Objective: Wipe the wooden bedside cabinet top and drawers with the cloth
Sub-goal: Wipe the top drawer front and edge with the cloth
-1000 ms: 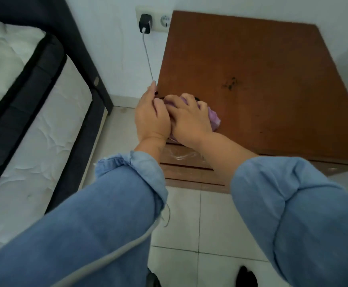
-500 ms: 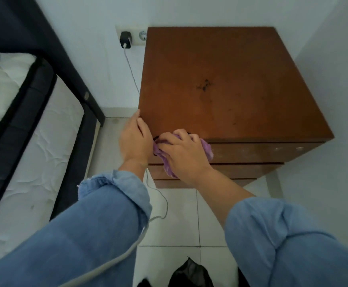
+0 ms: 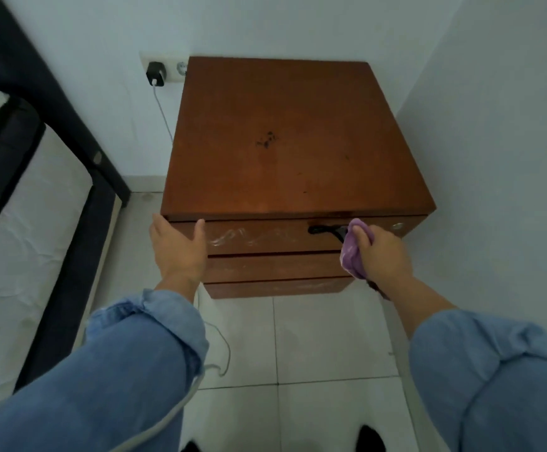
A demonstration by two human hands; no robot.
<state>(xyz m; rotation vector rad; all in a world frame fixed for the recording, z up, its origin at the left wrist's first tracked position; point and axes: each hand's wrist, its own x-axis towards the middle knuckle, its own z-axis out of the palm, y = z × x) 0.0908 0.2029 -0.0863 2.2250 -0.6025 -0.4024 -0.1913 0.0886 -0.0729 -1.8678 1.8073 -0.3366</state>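
At frame centre stands the wooden cabinet [image 3: 291, 135], a dark stain on its top. The right hand [image 3: 383, 252] presses a bunched purple cloth [image 3: 352, 252] against the top drawer [image 3: 259, 236] beside its black handle [image 3: 327, 230]; the left hand [image 3: 176, 249] splays flat at the drawer's left corner

The cabinet [image 3: 285, 132] is reddish-brown wood, smooth with a dull sheen; whitish smears streak its top drawer [image 3: 252, 238]. The purple cloth [image 3: 352, 252] looks soft, perhaps microfibre.
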